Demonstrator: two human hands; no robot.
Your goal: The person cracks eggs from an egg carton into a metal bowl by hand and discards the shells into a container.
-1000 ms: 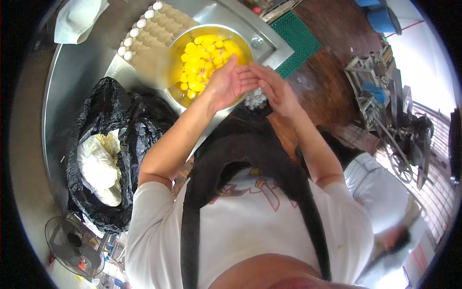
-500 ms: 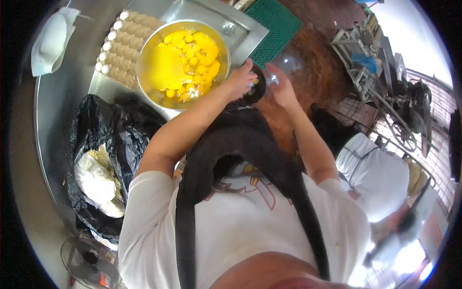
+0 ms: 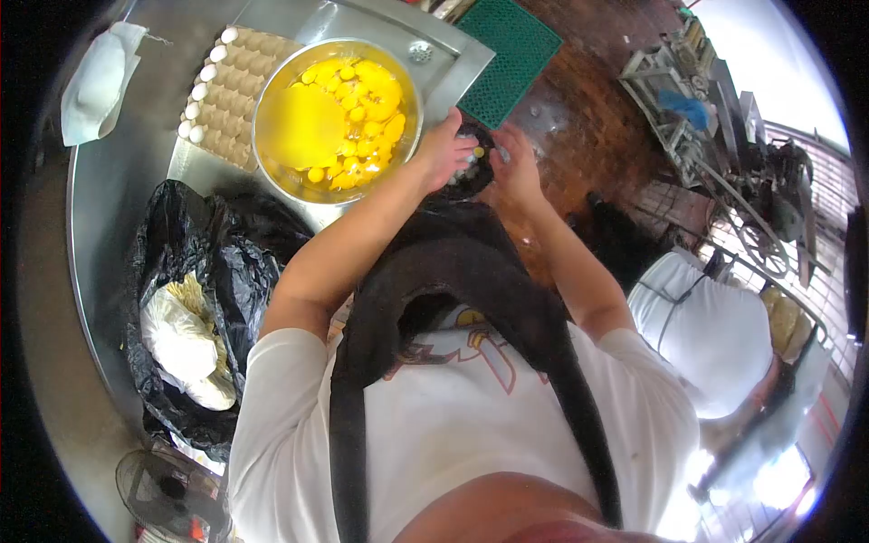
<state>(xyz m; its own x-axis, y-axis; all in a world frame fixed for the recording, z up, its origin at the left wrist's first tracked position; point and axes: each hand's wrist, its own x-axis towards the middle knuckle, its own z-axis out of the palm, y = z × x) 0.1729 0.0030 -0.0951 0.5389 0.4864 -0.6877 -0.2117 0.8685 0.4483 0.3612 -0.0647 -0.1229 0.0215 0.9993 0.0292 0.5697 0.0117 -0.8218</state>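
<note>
A round dark bin (image 3: 467, 186) stands against my front, with pale bits like eggshell and a small yellow spot inside. My left hand (image 3: 442, 156) reaches over its left side, fingers extended and thumb raised; I make out nothing held. At the opposite rim is my right hand (image 3: 516, 167), its fingers loosely bent and apart; whether they touch the rim is unclear. Left of the bin, a large steel bowl (image 3: 264, 167) holds many cracked-open eggs, yolks and liquid. Beyond it lies a cardboard egg tray (image 3: 240, 95) with a row of white eggs (image 3: 209, 72) along its left edge.
The bowl and tray rest on a steel counter (image 3: 136, 199). A black plastic bag (image 3: 253, 244) with a pale bundle (image 3: 181, 339) lies nearer. A green mat (image 3: 511, 59) covers part of the reddish floor. A fan (image 3: 172, 493) and a white sack (image 3: 697, 335) flank me.
My right hand has moved left to the bin's rim, its fingers now more bent; the whitish thing by them is gone from there. My left hand has shifted slightly left and spread over the bin.
</note>
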